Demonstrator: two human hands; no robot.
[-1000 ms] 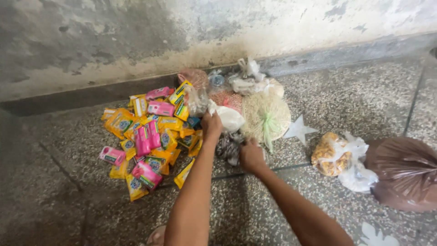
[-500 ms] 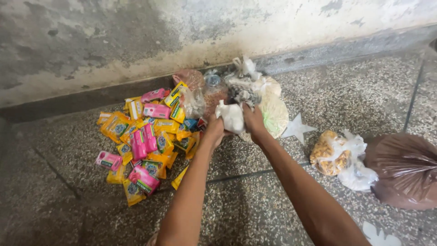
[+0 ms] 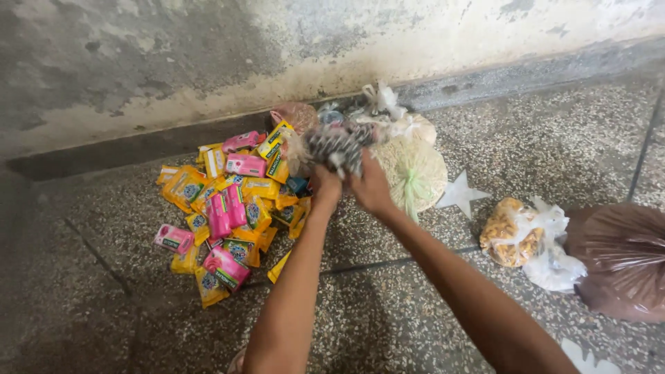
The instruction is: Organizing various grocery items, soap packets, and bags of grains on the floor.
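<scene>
Both hands, left hand (image 3: 325, 185) and right hand (image 3: 370, 190), grip 1 clear plastic bag of dark speckled pieces (image 3: 335, 147) at frame centre, raised above the heap of yellow and pink packets (image 3: 228, 201) on the speckled stone floor (image 3: 526, 149).

Two bare forearms reach up from the bottom edge of the view toward twelve o'clock, converging near the centre. The left arm rises almost straight from six o'clock; the right arm comes in diagonally from about five o'clock. The left hand (image 3: 325, 185) and right hand (image 3: 370, 188) sit side by side, almost touching, backs toward the camera, fingers curled forward and closed in a shared grip.
</scene>
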